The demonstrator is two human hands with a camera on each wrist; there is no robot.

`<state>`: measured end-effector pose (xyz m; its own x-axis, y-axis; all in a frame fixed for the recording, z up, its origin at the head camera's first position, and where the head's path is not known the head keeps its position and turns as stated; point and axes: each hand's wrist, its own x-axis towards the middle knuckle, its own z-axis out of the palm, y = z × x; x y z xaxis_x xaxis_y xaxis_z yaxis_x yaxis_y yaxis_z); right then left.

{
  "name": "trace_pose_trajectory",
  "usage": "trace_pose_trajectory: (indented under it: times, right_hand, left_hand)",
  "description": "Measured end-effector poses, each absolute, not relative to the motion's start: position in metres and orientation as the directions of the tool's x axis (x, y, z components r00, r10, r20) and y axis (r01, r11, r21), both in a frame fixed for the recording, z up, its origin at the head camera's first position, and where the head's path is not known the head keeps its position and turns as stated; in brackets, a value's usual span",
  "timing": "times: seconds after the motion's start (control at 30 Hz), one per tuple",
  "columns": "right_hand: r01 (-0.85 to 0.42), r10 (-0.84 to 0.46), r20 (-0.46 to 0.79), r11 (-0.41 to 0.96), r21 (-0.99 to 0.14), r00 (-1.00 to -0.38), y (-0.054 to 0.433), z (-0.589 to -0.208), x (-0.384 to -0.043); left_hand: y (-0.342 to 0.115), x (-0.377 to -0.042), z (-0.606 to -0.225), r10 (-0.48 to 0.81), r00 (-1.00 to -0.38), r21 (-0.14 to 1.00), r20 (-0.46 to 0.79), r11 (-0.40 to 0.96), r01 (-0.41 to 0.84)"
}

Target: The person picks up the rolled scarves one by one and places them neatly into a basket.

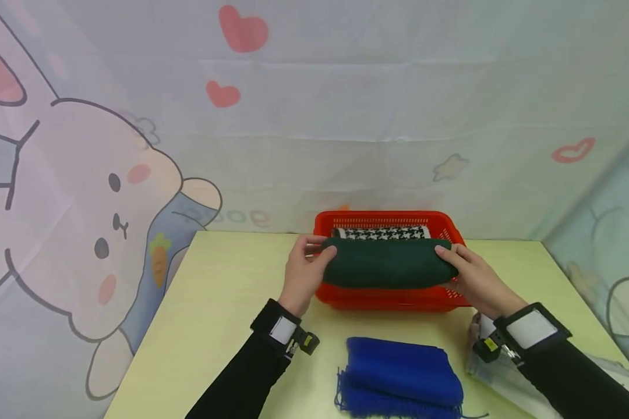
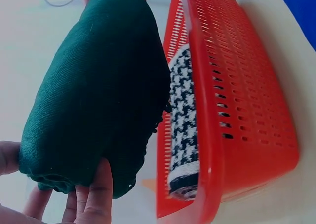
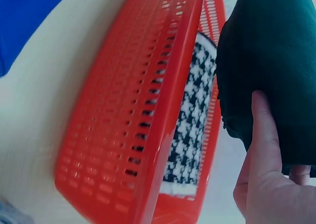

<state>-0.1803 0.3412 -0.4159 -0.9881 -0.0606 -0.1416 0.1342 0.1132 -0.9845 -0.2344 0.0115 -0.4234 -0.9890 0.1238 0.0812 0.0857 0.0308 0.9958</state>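
Note:
A rolled dark green scarf (image 1: 390,265) is held level over the front of the red plastic basket (image 1: 388,302). My left hand (image 1: 303,273) grips its left end, the thumb on the near side. At the opposite end my right hand (image 1: 479,280) holds the roll between thumb and fingers. The left wrist view shows the spiral end of the green roll and a fringe along its lower edge. Inside the basket lies a rolled black-and-white houndstooth scarf (image 2: 183,120), partly hidden behind the green one in the head view.
A folded blue scarf (image 1: 403,372) with fringe lies on the pale yellow table (image 1: 230,302) in front of the basket. Under my right forearm is a whitish, crumpled cloth or bag (image 1: 508,387). A printed curtain (image 1: 346,116) hangs behind the table.

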Motion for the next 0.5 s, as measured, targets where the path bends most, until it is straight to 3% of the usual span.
trace_pose_trajectory:
  times: [0.5]
  right_hand:
    - [0.164, -0.047, -0.174, 0.169, -0.972, -0.984, 0.357, -0.429, -0.200]
  left_hand:
    - [0.036, -0.255, -0.438, 0.069, -0.996, 0.986, 0.052, 0.156, 0.063]
